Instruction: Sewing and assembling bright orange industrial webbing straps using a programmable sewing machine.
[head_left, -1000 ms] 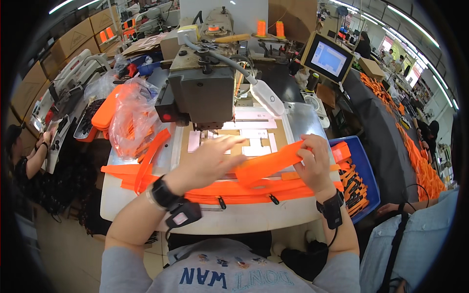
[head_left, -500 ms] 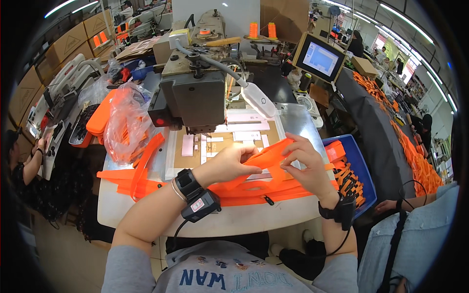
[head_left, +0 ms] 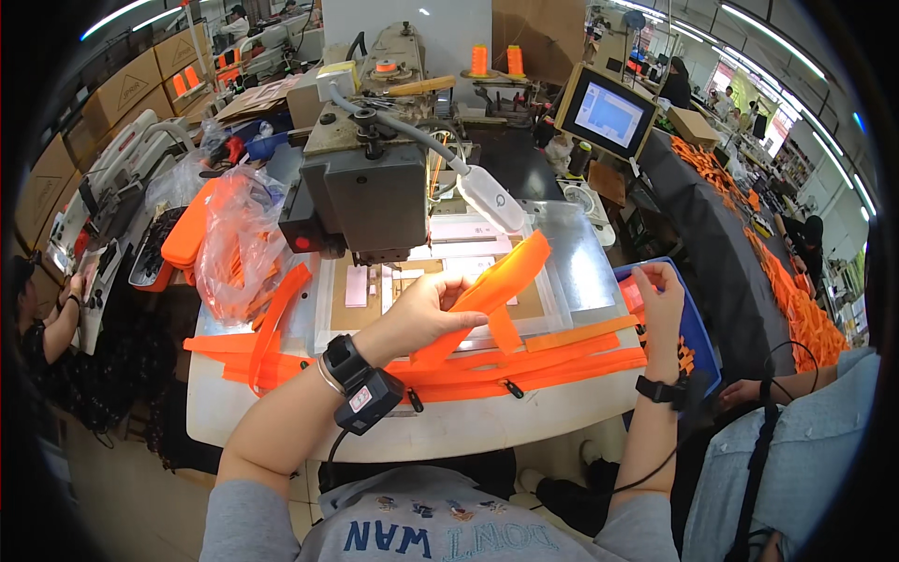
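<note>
My left hand (head_left: 438, 314) is closed around a folded bright orange fabric strip (head_left: 510, 272), pinched between thumb and fingers above the machine bed. One end of the strip points up and right, and a short tab hangs below it. My right hand (head_left: 661, 298) is off the strip, over the near-left side of a blue bin (head_left: 695, 323), with its fingers bent and slightly apart. Beside it lies an orange piece (head_left: 632, 298) in the bin. Orange zipper tapes (head_left: 562, 372) with black pulls (head_left: 514, 389) lie along the table's front edge.
A sewing machine head (head_left: 365, 201) with a white lamp (head_left: 493, 199) stands over a framed template (head_left: 538, 323). A plastic bag (head_left: 242, 234) of orange pieces sits at left. A screen (head_left: 609, 114) is at the back right. A co-worker's sleeve (head_left: 787, 450) is close on the right.
My right hand has let go of the orange strip and moved right to the blue bin. The strip, still in my left hand, now points up and right.
</note>
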Demonstrator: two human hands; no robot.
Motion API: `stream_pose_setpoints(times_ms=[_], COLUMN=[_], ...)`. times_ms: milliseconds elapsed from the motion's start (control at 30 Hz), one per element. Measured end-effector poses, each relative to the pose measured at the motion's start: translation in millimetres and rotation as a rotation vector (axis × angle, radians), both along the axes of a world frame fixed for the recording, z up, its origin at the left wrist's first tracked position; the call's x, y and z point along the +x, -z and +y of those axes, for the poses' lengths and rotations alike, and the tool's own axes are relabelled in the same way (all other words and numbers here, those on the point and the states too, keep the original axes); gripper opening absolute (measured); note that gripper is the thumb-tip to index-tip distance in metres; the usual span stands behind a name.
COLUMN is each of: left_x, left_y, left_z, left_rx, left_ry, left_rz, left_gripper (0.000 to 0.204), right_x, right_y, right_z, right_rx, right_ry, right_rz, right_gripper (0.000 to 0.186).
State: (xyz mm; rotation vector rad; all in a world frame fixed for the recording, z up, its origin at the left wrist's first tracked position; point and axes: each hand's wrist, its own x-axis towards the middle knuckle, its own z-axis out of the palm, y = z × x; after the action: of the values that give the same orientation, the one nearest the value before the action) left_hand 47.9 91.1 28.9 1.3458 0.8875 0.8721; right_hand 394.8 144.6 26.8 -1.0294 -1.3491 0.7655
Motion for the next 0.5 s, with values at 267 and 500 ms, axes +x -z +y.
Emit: stream_pose_setpoints(times_ms=[267, 500], left_x=[18, 24], left_y=[-3, -10], left_z=[-9, -23], left_rx=[0.064, 0.549], left_ry=[-0.065, -0.105], left_rz=[-0.116, 0.248], left_gripper=[0.028, 0.023], right_x=[-103, -114], right_y=[-17, -21], right_z=[-43, -40], right_rx=[-0.237, -0.286], right_ry=[-0.457, -0.574], right_rz=[-0.406, 0.214], right_gripper=[0.024, 0.031])
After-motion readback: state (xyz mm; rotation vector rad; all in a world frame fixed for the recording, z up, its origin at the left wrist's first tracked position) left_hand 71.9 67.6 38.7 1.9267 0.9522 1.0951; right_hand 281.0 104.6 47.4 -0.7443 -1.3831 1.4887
